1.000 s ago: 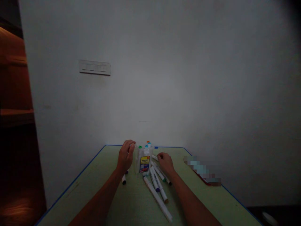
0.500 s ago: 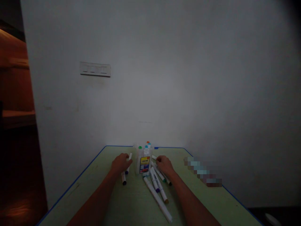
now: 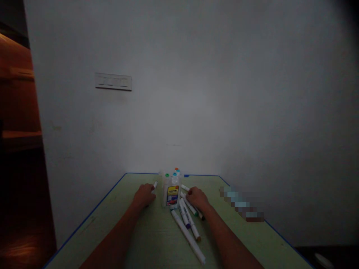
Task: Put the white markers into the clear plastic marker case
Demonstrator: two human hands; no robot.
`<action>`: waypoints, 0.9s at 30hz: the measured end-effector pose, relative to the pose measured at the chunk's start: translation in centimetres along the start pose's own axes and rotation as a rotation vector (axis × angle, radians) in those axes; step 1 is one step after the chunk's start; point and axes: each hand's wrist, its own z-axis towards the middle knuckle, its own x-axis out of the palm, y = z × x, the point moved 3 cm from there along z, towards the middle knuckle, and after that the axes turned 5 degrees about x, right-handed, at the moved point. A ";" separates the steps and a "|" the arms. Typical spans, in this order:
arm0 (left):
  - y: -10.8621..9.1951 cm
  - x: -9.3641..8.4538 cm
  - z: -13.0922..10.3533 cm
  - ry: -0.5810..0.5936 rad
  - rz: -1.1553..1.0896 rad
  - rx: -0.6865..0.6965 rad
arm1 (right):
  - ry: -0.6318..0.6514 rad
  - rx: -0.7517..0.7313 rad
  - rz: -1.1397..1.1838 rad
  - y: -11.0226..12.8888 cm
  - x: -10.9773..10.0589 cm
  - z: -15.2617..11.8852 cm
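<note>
- Two bare hands reach over a pale green table (image 3: 157,239) edged in blue, one on each side of a clear plastic case (image 3: 166,192)
- The case stands upright near the far edge, a yellow and dark label (image 3: 172,195) facing the person; several markers stand inside, showing a green tip (image 3: 167,175), an orange tip (image 3: 176,169) and blue tips (image 3: 174,174)
- Left hand (image 3: 144,195): low over the table, left of the case, fingers curled about a white marker (image 3: 155,184) whose end pokes out past them; whether they grip it or only touch it, I cannot tell
- Right hand (image 3: 197,198): fingers bent, thumb side towards the case, over the far part of the loose markers; I cannot tell whether it grasps one
- Loose markers lie right of the case and in front of it: a long white one (image 3: 188,236) nearest the person, then a purple-ended one (image 3: 184,215), a brown-ended one (image 3: 195,228) and a green-ended one (image 3: 192,207)
- Behind, a switch plate (image 3: 113,82) sits on the grey wall (image 3: 196,93)
</note>
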 end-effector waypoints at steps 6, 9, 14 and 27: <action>-0.3 -0.5 -0.5 0.001 0.028 -0.007 | 0.015 0.022 -0.056 -0.2 -0.6 -0.3; -0.4 -0.6 -0.6 0.002 0.035 -0.007 | 0.038 0.012 -0.109 -0.3 -0.6 -0.4; -0.7 -1.0 -0.7 -0.022 0.042 -0.020 | -0.013 -0.022 -0.128 -0.2 -0.6 -0.1; -1.1 -1.1 -0.4 -0.046 0.020 -0.016 | 0.125 0.128 1.142 -2.8 -1.8 1.8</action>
